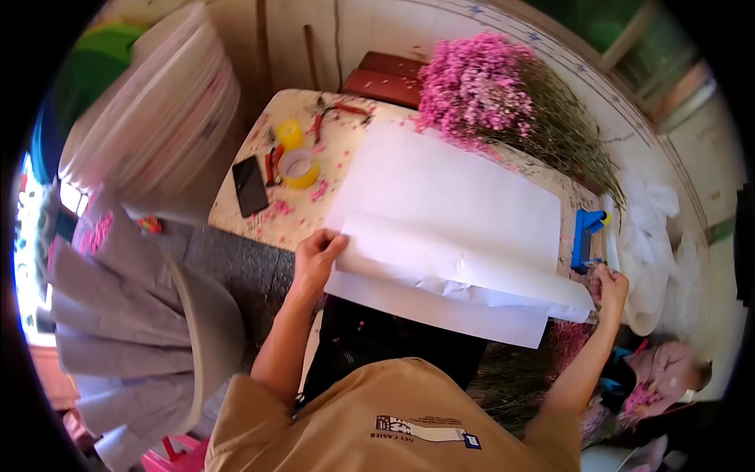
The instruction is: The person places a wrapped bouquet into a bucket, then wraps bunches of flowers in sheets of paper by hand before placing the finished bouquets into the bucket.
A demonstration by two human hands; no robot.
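White paper point(460, 271), between left hand point(318, 250) and right hand point(610, 289), both pinched closed on edges

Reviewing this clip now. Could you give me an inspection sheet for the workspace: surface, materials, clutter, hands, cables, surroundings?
Surface: light tabletop, strewn with pink petals.
Job's things: white paper with its near part folded over and creased; pink flower bundle lying at the far edge.
Clutter: dark phone, yellow tape roll and red-handled tools on the left; blue tape dispenser on the right.
Hands: left hand grips the paper's left edge; right hand is at the fold's right end, grip unclear.
Cables: thin dark line down the wall; cannot tell whether it is a cable.
Surroundings: another person at lower right, near pink flowers.
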